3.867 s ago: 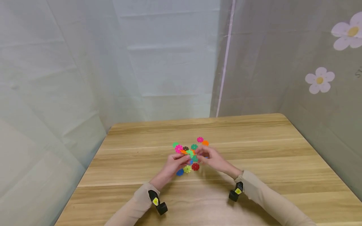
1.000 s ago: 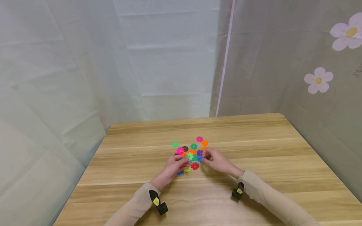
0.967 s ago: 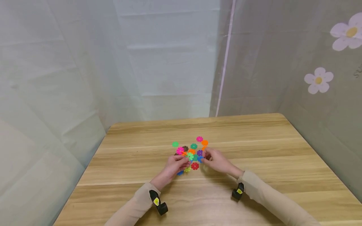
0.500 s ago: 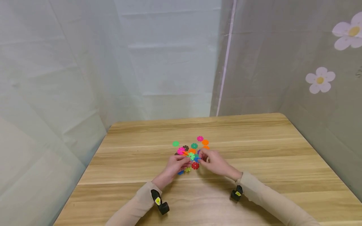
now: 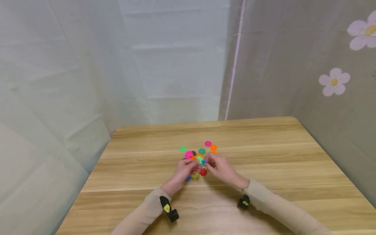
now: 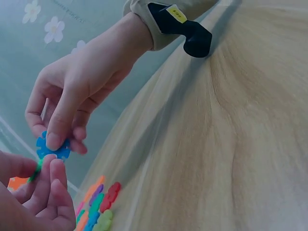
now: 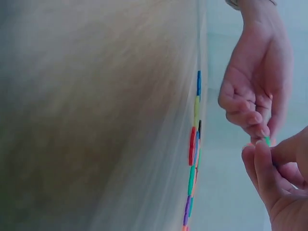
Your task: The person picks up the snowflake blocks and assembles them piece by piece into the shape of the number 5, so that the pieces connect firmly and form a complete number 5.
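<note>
A big, pale cloth wall (image 5: 176,65) hangs at the back. In front of it is a wide wooden table (image 5: 264,153). Two arms in tan sleeves (image 5: 285,209) reach over the table. The left hand (image 5: 184,171) and the right hand (image 5: 222,169) are close together near the middle, held up above the wood. A little black camera (image 5: 169,209) sits on each wrist. The left hand has a narrow grip, with its thumb and finger pinching a light green disc (image 5: 199,159). The right hand has a narrow grip too, and it pinches a blue disc (image 6: 57,152). The blue disc is right up close to the light green disc, but I cannot tell if they are joined. A pink disc (image 5: 189,154) is near the left fingers. On the table below lie more small discs, like a red disc (image 5: 203,172) and a dark green disc (image 5: 201,151).
</note>
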Tool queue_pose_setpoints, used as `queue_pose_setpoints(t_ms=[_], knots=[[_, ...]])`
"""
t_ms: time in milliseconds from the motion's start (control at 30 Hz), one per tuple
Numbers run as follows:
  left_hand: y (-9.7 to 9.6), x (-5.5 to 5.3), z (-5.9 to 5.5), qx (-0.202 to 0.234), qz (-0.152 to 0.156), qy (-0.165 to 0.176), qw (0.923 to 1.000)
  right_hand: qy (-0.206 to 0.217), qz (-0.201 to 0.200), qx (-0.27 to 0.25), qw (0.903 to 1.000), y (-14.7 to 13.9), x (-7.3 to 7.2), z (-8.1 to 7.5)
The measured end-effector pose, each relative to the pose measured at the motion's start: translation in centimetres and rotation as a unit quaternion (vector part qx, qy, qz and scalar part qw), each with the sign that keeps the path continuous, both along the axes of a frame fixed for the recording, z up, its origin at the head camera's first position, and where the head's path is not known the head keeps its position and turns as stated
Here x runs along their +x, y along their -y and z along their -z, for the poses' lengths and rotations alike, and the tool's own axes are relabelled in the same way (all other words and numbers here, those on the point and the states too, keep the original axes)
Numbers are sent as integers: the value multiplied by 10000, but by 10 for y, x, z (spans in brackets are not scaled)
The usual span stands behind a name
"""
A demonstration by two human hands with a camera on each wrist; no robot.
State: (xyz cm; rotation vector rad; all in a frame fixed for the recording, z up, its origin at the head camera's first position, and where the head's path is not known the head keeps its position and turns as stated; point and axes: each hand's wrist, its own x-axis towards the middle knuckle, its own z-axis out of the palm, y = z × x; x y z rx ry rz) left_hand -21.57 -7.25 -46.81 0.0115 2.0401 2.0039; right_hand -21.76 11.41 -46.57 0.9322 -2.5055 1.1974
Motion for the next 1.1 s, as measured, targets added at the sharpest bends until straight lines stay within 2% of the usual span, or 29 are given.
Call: queue_pose_setpoints(t_ms=[233, 400, 633, 867, 1100], knots=[[-7, 4, -5, -91, -300, -542, 9980, -540, 86, -71, 9985, 7, 3, -2], [-13, 5, -9, 82, -487, -615, 9969, -550, 192, -174, 9982, 9, 6, -5], [-9, 6, -9, 23, -352, -660, 9972, -543, -14, -268, 9982, 11, 8, -6], [-4, 5, -7, -212, -47, -735, 9971, -235, -210, -291, 9991, 11, 3, 0], [-1, 3, -4, -258, 89, -603, 9978, 65, -255, -186, 9995, 8, 2, 1]])
